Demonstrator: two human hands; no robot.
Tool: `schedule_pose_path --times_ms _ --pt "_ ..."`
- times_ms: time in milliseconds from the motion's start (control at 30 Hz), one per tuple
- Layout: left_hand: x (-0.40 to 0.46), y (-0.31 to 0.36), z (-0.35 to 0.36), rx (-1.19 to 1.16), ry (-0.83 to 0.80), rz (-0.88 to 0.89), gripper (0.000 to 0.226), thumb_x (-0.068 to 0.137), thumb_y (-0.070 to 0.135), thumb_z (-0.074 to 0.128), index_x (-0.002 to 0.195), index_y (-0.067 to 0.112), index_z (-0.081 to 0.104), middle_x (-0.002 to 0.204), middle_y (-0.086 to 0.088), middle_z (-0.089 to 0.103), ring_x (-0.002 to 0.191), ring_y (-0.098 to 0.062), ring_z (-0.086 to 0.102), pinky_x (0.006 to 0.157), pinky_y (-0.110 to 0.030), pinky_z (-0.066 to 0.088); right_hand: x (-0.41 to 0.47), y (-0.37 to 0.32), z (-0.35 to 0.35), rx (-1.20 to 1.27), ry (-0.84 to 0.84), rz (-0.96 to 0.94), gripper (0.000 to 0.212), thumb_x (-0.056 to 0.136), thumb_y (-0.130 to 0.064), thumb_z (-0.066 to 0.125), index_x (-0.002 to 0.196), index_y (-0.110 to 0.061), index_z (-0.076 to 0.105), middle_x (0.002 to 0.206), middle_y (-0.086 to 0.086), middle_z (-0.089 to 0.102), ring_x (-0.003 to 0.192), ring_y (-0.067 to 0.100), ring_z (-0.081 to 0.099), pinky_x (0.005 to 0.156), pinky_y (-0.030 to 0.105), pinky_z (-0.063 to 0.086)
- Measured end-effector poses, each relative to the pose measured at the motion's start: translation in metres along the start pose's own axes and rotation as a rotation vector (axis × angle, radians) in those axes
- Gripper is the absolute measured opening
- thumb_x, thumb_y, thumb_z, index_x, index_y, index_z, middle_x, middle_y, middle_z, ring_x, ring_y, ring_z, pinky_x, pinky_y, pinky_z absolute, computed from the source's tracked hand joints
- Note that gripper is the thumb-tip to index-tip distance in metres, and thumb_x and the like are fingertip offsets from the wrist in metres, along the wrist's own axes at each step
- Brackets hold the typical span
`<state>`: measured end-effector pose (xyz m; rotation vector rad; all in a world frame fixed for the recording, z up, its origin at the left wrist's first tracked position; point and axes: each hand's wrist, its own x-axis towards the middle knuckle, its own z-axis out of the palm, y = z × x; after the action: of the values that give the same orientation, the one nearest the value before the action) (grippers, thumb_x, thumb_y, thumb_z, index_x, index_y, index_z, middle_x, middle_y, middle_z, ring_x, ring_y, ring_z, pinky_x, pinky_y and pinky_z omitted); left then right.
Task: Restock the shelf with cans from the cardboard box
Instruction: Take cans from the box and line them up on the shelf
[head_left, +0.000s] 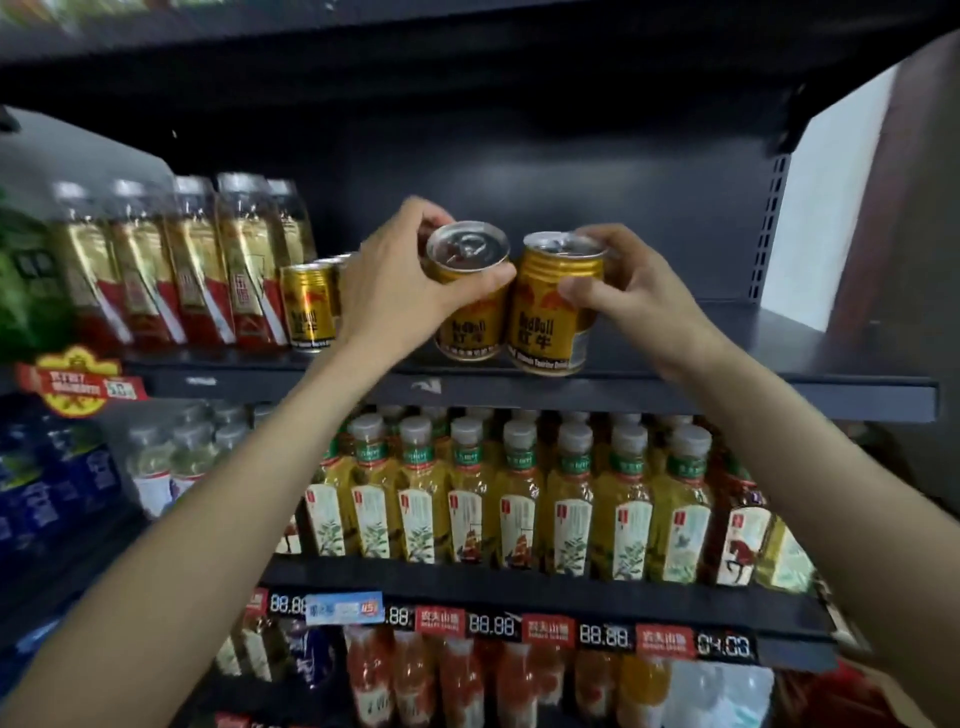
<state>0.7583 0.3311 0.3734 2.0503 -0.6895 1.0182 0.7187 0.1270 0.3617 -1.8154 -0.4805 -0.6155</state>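
Note:
Two gold cans with red print are held side by side at the front edge of the dark upper shelf (779, 384). My left hand (400, 280) grips the left can (470, 312) around its top, tilting it toward me so the silver lid shows. My right hand (639, 291) grips the right can (553, 317) near its rim; its base looks to rest on the shelf lip. More gold cans (306, 306) stand on the same shelf just left of my left hand. The cardboard box is out of view.
Tall bottles with gold and red labels (208, 270) fill the upper shelf's left part; its right part is bare. Below, a row of yellow tea bottles (519, 493) stands over price tags (602, 634). Red and orange drink bottles sit lower down.

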Motion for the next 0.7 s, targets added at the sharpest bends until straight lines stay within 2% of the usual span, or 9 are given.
schedule_pose_path --times_ms 100,267,400,467,533,600,633,700 --pt "0.03 -0.024 0.027 0.003 -0.025 -0.059 0.056 0.07 0.062 0.067 0.104 0.02 0.053 0.097 0.01 0.06 0.089 -0.009 0.057 0.07 -0.025 0.044 0.035 0.018 0.002 -0.059 0.004 0.006 0.035 0.085 -0.01 0.064 0.116 -0.015 0.048 0.103 -0.006 0.058 0.089 0.001 0.059 0.069 0.014 0.049" --pt "0.054 -0.058 0.068 0.068 -0.118 -0.161 0.06 0.073 0.069 0.059 0.106 0.019 0.053 0.101 0.005 0.062 0.094 -0.016 0.06 0.075 -0.03 0.048 0.077 0.058 0.005 -0.05 0.008 0.139 0.042 0.084 -0.01 0.064 0.123 -0.009 0.047 0.11 0.003 0.056 0.1 0.016 0.057 0.075 0.021 0.049" --pt "0.065 -0.075 0.083 0.122 -0.191 -0.218 0.073 0.072 0.075 0.052 0.112 0.014 0.057 0.106 -0.005 0.066 0.101 -0.022 0.061 0.085 -0.038 0.051 0.091 0.077 0.004 -0.015 -0.075 0.218 0.047 0.089 -0.01 0.058 0.133 -0.008 0.041 0.109 0.004 0.056 0.099 0.015 0.058 0.075 0.019 0.05" --pt "0.067 -0.078 0.084 0.127 -0.228 -0.217 0.077 0.073 0.075 0.049 0.117 0.012 0.056 0.108 -0.007 0.066 0.105 -0.023 0.06 0.087 -0.037 0.051 0.094 0.082 -0.002 -0.031 -0.135 0.232 0.049 0.092 -0.012 0.054 0.138 -0.011 0.036 0.117 0.006 0.055 0.105 0.015 0.057 0.084 0.022 0.049" --pt "0.065 -0.077 0.082 0.178 -0.269 -0.13 0.081 0.075 0.071 0.052 0.13 0.013 0.046 0.121 -0.009 0.06 0.115 -0.024 0.055 0.093 -0.037 0.047 0.094 0.083 -0.01 -0.128 -0.193 0.226 0.051 0.093 -0.016 0.053 0.141 -0.014 0.033 0.128 0.007 0.051 0.12 0.021 0.051 0.099 0.031 0.044" --pt "0.059 -0.075 0.076 0.224 -0.294 0.027 0.084 0.074 0.064 0.06 0.138 0.016 0.036 0.141 -0.007 0.042 0.129 -0.022 0.041 0.103 -0.038 0.038 0.091 0.08 -0.019 -0.362 -0.239 0.151 0.057 0.092 -0.025 0.055 0.143 -0.018 0.029 0.138 0.007 0.044 0.13 0.022 0.04 0.108 0.036 0.036" --pt "0.058 -0.075 0.073 0.254 -0.31 0.117 0.083 0.073 0.06 0.065 0.138 0.019 0.035 0.143 -0.005 0.037 0.131 -0.02 0.036 0.105 -0.036 0.034 0.089 0.077 -0.021 -0.53 -0.239 0.064 0.061 0.09 -0.031 0.058 0.143 -0.02 0.03 0.14 0.007 0.04 0.131 0.022 0.036 0.109 0.037 0.034" --pt "0.057 -0.076 0.069 0.357 -0.352 0.271 0.079 0.073 0.055 0.069 0.136 0.021 0.038 0.14 -0.001 0.039 0.129 -0.017 0.035 0.104 -0.031 0.032 0.084 0.07 -0.018 -0.869 -0.193 -0.159 0.067 0.081 -0.044 0.065 0.139 -0.023 0.037 0.137 0.007 0.039 0.127 0.023 0.034 0.103 0.037 0.035"
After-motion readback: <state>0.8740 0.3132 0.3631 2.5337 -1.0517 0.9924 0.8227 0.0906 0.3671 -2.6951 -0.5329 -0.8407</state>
